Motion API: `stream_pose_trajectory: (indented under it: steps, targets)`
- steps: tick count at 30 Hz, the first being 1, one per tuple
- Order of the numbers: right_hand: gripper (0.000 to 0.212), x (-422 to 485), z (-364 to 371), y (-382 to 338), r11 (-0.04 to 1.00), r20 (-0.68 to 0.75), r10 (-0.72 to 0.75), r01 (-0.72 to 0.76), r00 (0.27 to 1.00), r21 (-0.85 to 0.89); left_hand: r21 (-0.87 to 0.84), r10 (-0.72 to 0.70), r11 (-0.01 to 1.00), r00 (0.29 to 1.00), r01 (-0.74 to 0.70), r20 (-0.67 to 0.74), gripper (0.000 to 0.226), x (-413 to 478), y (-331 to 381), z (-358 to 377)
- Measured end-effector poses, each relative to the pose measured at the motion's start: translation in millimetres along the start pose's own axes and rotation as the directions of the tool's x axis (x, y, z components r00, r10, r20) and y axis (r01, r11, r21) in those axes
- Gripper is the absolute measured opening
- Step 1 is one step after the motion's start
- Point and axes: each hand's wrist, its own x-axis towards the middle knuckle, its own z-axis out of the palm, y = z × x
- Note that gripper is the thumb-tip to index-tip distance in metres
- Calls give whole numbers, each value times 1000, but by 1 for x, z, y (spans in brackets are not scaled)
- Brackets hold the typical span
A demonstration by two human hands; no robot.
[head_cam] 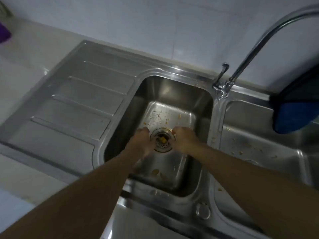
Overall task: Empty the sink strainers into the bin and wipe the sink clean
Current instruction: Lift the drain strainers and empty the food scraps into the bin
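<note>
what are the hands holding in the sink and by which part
Both hands, left and right, are at opposite edges of the strainer's metal rim in the sink. Whether they actually grip it or just touch it cannot be told.

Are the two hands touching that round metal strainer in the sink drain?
Cannot tell. In the head view the left hand and right hand sit against opposite edges of the round metal strainer, but blur and curled fingers hide any contact.
</note>
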Motion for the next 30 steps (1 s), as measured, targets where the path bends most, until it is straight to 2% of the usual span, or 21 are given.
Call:
stream_pose_trajectory:
  steps: [3,5,8,14,20,25,30]
  targets:
    - [29,28,17,7,993,112,110,-113,988,26,-37,-82,996,996,83,38,50,19,-6,15]
    - [32,40,28,11,992,131,126,-126,983,-3,-32,-119,992,991,121,62,49,28,-9,25]
    - [32,53,38,18,992,90,122,-118,988,-53,38,-125,992,992,124,27,44,36,-10,39]
    - [27,70,50,16,986,16,148,-146,989,-74,72,-175,981,984,178,-45,45,53,-14,62]
    - [24,73,57,15,970,-1,200,-198,980,-142,82,-188,978,979,194,-75,24,59,-20,69]
    - [23,72,54,14,971,63,236,-233,970,-49,27,-222,974,973,224,-59,33,56,-14,62]
    - [22,64,44,12,965,42,250,-253,967,67,-63,-226,973,973,224,-35,39,48,-9,51]
